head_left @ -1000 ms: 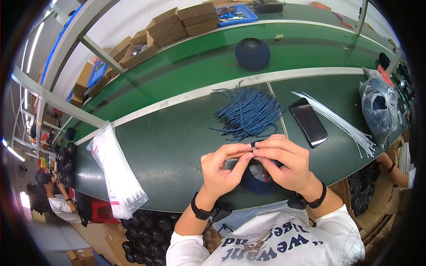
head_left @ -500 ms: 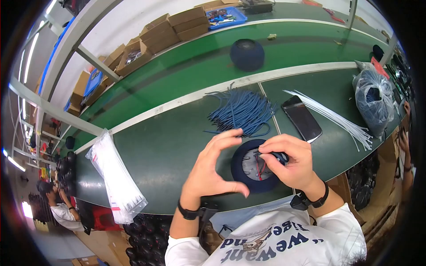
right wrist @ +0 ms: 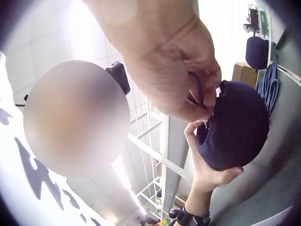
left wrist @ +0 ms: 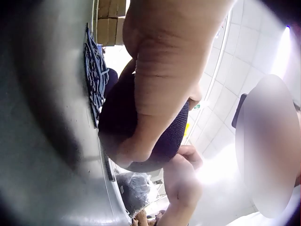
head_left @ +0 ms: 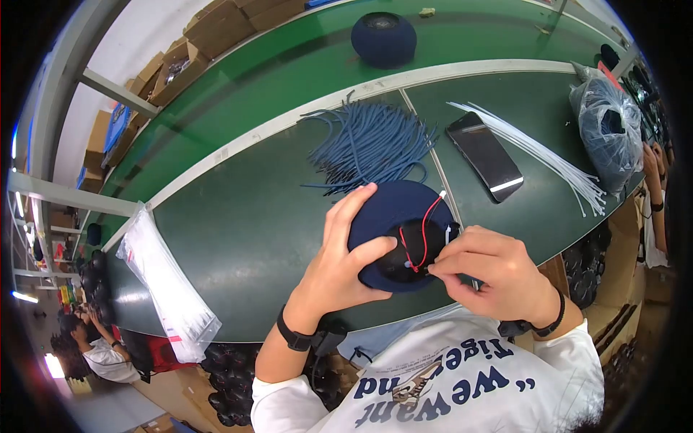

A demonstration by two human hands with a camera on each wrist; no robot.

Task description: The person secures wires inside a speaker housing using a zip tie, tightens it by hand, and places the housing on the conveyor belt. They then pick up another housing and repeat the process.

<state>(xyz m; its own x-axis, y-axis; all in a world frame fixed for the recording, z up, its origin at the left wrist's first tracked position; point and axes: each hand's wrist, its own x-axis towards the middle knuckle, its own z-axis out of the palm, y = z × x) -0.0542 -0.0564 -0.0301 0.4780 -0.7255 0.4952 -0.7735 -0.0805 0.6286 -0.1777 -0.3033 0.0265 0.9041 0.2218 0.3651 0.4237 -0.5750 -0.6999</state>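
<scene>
A round navy fabric-covered piece [head_left: 375, 209] is tilted up in the head view, its black hollow side with red wires [head_left: 426, 224] facing the body. The left hand [head_left: 333, 263] grips its left side, fingers behind and thumb at the hollow's edge. At the opposite edge, the right hand [head_left: 494, 270] pinches something small and dark; a dark cord [right wrist: 198, 87] loops by its fingers in the right wrist view. A white connector [head_left: 443, 195] ends the red wires. In the left wrist view the left hand [left wrist: 155, 99] covers much of the navy piece [left wrist: 120, 122].
Behind lie a pile of blue cords [head_left: 372, 144], a phone [head_left: 485, 157] and white cable ties [head_left: 534, 150]. A bag of ties [head_left: 166, 285] is at left, a plastic bag [head_left: 610, 133] at right. Another navy round piece [head_left: 384, 42] sits on the green strip. Other people are at both sides.
The left hand has gone from standing open beside the navy piece to gripping it. The piece is now raised and tilted. The right hand has moved to its right edge, and the head view has shifted.
</scene>
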